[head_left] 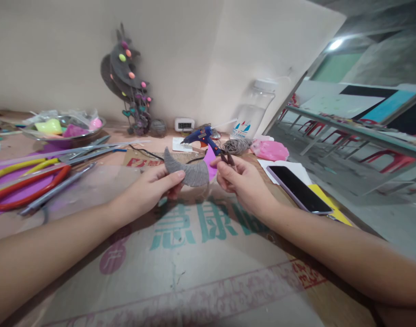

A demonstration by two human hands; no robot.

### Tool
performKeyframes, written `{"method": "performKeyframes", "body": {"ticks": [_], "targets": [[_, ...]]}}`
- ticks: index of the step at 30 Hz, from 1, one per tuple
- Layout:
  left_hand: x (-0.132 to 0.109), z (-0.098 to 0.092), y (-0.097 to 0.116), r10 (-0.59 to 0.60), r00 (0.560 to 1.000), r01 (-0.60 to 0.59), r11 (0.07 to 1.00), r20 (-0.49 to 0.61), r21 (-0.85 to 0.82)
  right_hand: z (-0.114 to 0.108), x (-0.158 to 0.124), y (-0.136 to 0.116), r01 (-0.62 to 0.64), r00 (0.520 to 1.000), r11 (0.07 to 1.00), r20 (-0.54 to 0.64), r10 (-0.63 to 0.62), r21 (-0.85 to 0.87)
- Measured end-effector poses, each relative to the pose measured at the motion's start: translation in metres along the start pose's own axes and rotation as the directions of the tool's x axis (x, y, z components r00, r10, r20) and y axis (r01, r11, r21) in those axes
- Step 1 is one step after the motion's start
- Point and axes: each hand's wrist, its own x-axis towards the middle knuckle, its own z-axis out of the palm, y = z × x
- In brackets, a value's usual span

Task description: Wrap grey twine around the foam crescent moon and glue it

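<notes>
My left hand (160, 181) pinches a crescent (189, 174) wrapped in grey yarn, with the thumb on its front face. At the crescent's right end a bare purple part (210, 161) shows, pointed at the top. My right hand (237, 177) is closed right beside that purple part, thumb against fingers. A small dark brown thing (227, 158) sticks up from its fingers, too blurred to name. Behind the hands lie a blue glue gun (198, 135) and a ball of grey yarn (237, 146).
Scissors with red handles (33, 184) and others with yellow handles (20, 170) lie left, near a bowl (66, 141) of craft pieces. A decorated grey moon ornament (127, 68) stands behind. A water bottle (253, 111), pink bag (269, 150) and phone (299, 188) are on the right.
</notes>
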Motion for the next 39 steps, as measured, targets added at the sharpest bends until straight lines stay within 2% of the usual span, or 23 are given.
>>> {"method": "performKeyframes", "body": {"ticks": [4,9,11,13,16,23,30,33,39], "targets": [[-0.001,0.0,0.002,0.016,1.0,-0.017,0.999,0.016,0.035,0.002,0.002,0.001,-0.069,0.996,0.989,-0.046,0.076,0.131],[0.001,0.002,0.003,0.05,0.999,-0.051,0.992,0.006,0.115,0.0,0.004,0.005,-0.231,0.964,0.953,0.178,0.198,0.194],[0.002,0.001,0.001,0.065,0.997,-0.059,0.988,-0.037,0.144,0.0,0.004,0.008,-0.197,0.967,0.964,0.197,0.162,0.176],[0.003,0.0,-0.001,0.06,0.996,-0.047,0.986,-0.072,0.162,-0.001,0.003,0.01,-0.121,0.984,0.98,0.151,0.097,0.158],[0.004,0.0,-0.003,0.036,0.997,-0.021,0.977,-0.068,0.213,-0.001,0.002,0.01,-0.059,0.995,0.99,0.083,0.048,0.132],[0.003,0.003,0.001,-0.02,0.997,0.039,0.957,-0.069,0.289,0.004,-0.002,0.004,-0.052,0.997,0.991,0.068,0.044,0.126],[0.003,0.002,-0.003,-0.017,0.997,0.035,0.973,-0.08,0.227,0.008,-0.006,-0.002,-0.036,0.996,0.999,0.081,0.034,0.023],[0.004,0.003,-0.002,-0.039,0.995,0.059,0.975,-0.094,0.216,0.009,-0.008,-0.003,-0.025,0.998,1.0,0.063,0.024,0.014],[0.004,0.005,-0.003,0.015,0.996,-0.001,0.987,-0.09,0.162,0.006,-0.006,0.0,-0.031,0.997,0.997,0.071,0.027,0.064]]}}
